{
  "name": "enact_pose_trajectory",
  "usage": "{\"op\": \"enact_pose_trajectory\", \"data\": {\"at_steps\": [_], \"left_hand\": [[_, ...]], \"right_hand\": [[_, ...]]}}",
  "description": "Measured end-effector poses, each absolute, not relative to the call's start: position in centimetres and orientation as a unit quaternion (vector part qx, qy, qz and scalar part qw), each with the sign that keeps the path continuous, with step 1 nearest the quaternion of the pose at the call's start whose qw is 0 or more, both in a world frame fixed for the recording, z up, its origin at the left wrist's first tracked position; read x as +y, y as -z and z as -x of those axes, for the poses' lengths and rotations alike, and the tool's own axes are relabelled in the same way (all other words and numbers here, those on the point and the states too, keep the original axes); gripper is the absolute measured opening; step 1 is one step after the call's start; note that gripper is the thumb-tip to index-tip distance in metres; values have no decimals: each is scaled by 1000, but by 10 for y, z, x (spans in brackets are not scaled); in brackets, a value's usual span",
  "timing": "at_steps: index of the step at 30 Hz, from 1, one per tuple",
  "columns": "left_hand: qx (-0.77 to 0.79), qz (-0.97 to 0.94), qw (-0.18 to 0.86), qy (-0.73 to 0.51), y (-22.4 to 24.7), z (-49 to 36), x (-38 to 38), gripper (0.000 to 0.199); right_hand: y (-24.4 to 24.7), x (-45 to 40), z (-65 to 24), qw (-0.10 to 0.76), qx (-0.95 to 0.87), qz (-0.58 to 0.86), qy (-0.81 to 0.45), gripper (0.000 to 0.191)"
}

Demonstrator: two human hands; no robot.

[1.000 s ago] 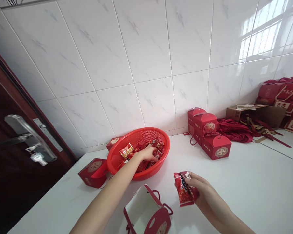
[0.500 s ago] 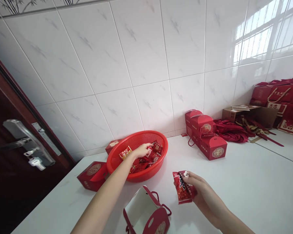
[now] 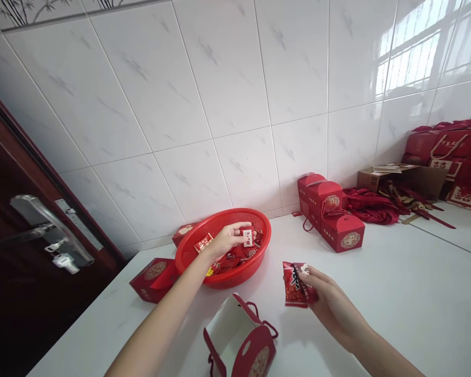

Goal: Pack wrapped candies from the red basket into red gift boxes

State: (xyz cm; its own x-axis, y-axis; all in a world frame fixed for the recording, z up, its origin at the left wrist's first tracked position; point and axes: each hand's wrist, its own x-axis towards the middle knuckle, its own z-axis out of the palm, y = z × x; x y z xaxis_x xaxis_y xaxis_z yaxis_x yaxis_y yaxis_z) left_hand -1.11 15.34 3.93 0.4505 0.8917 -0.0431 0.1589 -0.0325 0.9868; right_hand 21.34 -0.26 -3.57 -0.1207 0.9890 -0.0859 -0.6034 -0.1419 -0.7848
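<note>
Over the red plastic basket [image 3: 227, 280], my left hand [image 3: 228, 240] pinches a small red and white packet [image 3: 247, 237]. Several red wrapped packets lie below it in the basket. My right hand [image 3: 324, 288] grips red snack packets [image 3: 295, 285] above the table, right of the basket. Between my forearms, near the front edge, an open red gift box [image 3: 255, 353] with cord handles shows its white inside.
A red box [image 3: 153, 280] stands left of the basket and another [image 3: 182, 233] behind it. Closed red boxes [image 3: 332, 209] stand by the tiled wall. Further right are red cloth [image 3: 371, 207], a cardboard box [image 3: 432, 180] and stacked red bags [image 3: 455, 152]. A door [image 3: 35, 262] is at left.
My left hand has lifted slightly from the basket's contents with the small packet. My right hand has moved slightly up, still holding its packets. The view has shifted a little.
</note>
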Motion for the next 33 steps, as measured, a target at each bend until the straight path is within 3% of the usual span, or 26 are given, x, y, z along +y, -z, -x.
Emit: {"op": "enact_pose_trajectory", "data": {"at_steps": [9,20,30,33], "left_hand": [[329,-680,562,-337,-53,-2,93,61],[388,-704,494,-332,-78,15,30,49],[420,-700,478,-324,-59,55,-1,39],[433,-728,428,-315,-51,58,-10,38]], "right_hand": [[29,-7,-215,593,-329,299,-671,27],[28,-11,-213,579,-356,294,-672,23],[27,-21,-207,541,-382,321,-677,22],[29,-22,-205,531,-388,329,-678,21]]}}
